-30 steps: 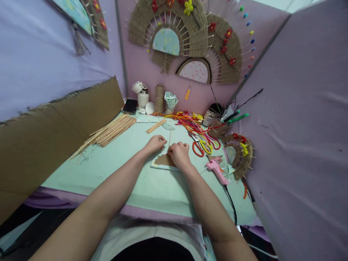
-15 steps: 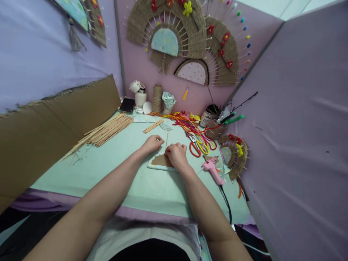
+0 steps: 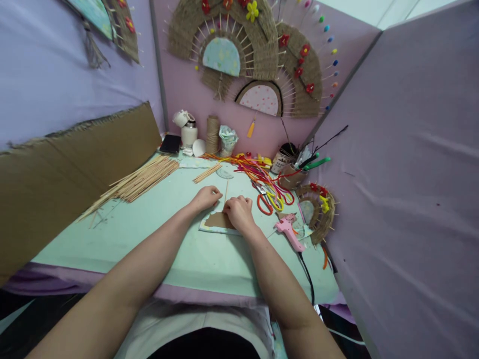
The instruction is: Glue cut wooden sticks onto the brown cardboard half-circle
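A brown cardboard piece [image 3: 216, 220] lies on a patterned paper sheet [image 3: 205, 228] on the mint-green table [image 3: 157, 234]. A thin wooden stick [image 3: 225, 192] stands out from its far edge. My left hand [image 3: 204, 198] rests with curled fingers at the piece's far left, fingertips close to the stick. Beside it, my right hand [image 3: 237, 213] is closed and presses down on the cardboard's right side, by the stick's base.
A bundle of wooden sticks [image 3: 136, 183] lies at left by a big cardboard sheet [image 3: 75, 164]. Red scissors [image 3: 263, 200], coloured pipe cleaners [image 3: 262, 174], a pink glue gun [image 3: 287, 230], a woven fan [image 3: 318, 212], a tool cup [image 3: 294, 177] and a twine spool [image 3: 212, 134] surround the work.
Both hands stay on the cardboard piece and stick. Only the view has shifted slightly, moving everything a little left and up in the frame.
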A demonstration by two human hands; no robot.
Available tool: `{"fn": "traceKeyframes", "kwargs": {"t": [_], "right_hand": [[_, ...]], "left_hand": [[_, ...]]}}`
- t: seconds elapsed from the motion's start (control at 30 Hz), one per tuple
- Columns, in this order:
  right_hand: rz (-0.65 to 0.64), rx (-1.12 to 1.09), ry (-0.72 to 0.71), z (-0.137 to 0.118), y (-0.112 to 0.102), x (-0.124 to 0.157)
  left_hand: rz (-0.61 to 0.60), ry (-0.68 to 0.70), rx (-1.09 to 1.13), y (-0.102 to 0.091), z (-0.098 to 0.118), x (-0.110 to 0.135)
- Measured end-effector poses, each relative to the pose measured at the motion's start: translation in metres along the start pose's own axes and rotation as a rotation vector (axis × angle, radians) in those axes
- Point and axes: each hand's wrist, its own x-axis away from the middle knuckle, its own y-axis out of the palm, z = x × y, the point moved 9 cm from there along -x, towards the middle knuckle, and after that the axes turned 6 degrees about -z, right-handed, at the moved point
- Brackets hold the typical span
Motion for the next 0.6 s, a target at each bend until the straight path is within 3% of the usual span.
{"fn": "traceKeyframes", "kwargs": {"t": [0.6], "right_hand": [[0.010,-0.036,-0.003,0.0005,0.0006,-0.0005]], "left_hand": [[-0.006,-0.003,-0.009,0.0017,-0.0013,-0.0006]]}}
